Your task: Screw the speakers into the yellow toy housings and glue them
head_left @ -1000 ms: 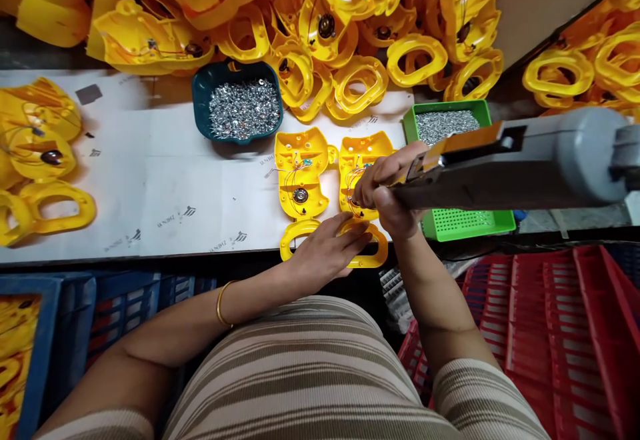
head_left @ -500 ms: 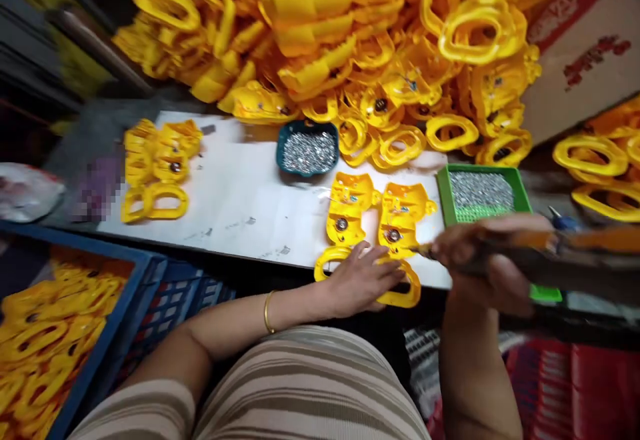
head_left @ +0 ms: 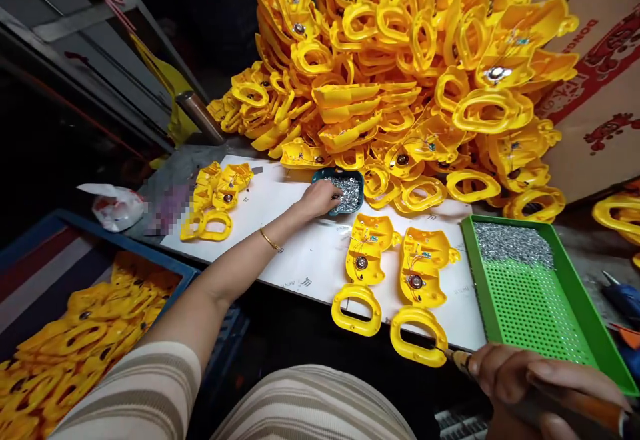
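Observation:
My left hand [head_left: 321, 198] reaches into a small teal dish [head_left: 361, 192] of small silver screws [head_left: 349, 191]. Its fingers are bunched together at the screws, and what they pinch is hidden. A screwdriver [head_left: 463, 360] with an orange-brown body is gripped in my right hand [head_left: 530, 380] at lower right. The tool's tip is at the right side of a yellow toy shell with an oval handle [head_left: 417, 353]. Left of that shell lies a matching one [head_left: 367, 253]. Both lie inside up, with a round metal speaker and thin wires showing.
A tall heap of yellow shells [head_left: 370, 107] fills the back of the table. A green perforated tray [head_left: 530, 307] with silver screws stands on the right. Two more shells [head_left: 215, 193] lie at left, near a blue crate [head_left: 185, 270] full of yellow parts. A printed carton [head_left: 590, 93] stands behind.
My left hand has moved from the shells' handles up and left into the teal dish. The screwdriver in my right hand has come down toward the right handle. The camera view has shifted.

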`<state>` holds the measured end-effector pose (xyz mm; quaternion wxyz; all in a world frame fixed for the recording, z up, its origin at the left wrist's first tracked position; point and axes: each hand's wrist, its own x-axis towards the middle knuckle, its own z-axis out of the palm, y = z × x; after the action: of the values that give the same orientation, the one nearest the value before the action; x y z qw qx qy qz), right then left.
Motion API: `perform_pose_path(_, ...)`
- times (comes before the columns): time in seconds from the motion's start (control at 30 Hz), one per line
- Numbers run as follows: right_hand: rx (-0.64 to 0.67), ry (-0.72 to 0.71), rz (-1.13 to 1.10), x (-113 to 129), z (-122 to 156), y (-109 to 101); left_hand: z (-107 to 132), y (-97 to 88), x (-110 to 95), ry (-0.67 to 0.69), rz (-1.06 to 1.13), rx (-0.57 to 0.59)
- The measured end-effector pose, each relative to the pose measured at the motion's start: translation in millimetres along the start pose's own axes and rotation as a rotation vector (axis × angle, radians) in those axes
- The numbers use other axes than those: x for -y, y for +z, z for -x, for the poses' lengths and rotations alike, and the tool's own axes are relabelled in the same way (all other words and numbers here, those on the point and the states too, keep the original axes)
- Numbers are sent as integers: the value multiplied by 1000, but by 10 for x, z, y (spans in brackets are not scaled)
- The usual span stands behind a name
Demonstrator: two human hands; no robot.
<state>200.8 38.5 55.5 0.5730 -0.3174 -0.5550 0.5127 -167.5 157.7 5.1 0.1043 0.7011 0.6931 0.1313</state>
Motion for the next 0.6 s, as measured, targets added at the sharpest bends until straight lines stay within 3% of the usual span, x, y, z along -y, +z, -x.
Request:
perform_pose_path(0.1,63,-107,7,91,-135,259,3,88,-14,-39,41,15)
perform_pose_path(0.2,90,-111,-4,146,-168,363,36,99,-31,-85,61,6)
perform_pose_path(0.43,173,-53,-17,84,22,132,17,98,-12,-98,98,-2)
perform_pose_path(0.6,225,-55,-32,106,-136,132,-6,114,-13,-83,133,-12)
